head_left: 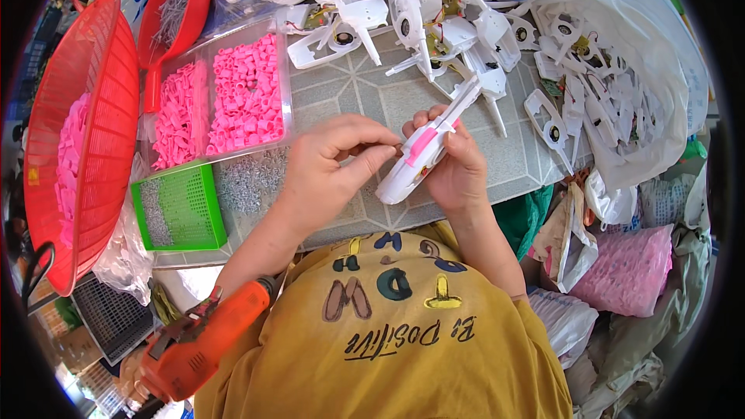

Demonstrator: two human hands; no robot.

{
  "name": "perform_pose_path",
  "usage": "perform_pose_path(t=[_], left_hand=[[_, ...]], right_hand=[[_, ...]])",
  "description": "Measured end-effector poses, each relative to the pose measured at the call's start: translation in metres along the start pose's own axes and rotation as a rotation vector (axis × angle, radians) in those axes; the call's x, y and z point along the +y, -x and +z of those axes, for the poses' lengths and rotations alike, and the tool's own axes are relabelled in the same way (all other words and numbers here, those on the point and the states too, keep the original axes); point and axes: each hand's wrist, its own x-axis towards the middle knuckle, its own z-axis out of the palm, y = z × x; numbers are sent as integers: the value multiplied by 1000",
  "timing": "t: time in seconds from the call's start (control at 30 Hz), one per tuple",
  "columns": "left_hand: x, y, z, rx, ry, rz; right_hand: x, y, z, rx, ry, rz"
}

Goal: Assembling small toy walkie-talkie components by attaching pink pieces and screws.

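Observation:
My right hand (458, 167) is closed round a white plastic toy shell (403, 177) with a pink insert (421, 145) in it. The shell is tilted, its narrow end pointing up and to the right. My left hand (330, 163) is at the shell's left side, thumb and forefinger pinched together against its edge. Whatever the pinch holds is too small to make out. Loose silver screws (252, 178) lie on the table left of this hand. A green basket (216, 217) beside them also contains screws.
Pink parts fill a clear tray (286, 101). A red basket (116, 147) and red scoop (151, 85) stand at left. White shell halves (458, 31) with wiring lie at the back; more fill a white bag (652, 140). An orange power screwdriver (206, 341) is at lower left.

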Motion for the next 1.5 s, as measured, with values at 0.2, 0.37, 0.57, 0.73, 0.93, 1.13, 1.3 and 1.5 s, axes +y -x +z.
perform_pose_path(t=[0.2,0.37,0.57,0.73,0.93,1.13,1.3,1.5], left_hand=[[-4,6,16,-23,89,63],[5,11,23,21,142,-100],[8,14,22,24,38,-90],[11,17,29,93,-151,90],[6,17,35,165,-267,162],[0,16,37,197,-230,198],[1,15,33,233,-397,408],[2,13,36,235,-470,505]], right_hand=[[3,-1,5,-6,-68,-49],[7,-1,2,-43,-83,-140],[4,0,4,7,-10,-108],[3,1,6,-19,-15,-115],[3,2,7,-28,-9,-139],[3,3,9,3,-2,-125],[5,5,1,51,54,-104],[4,4,4,127,45,-92]])
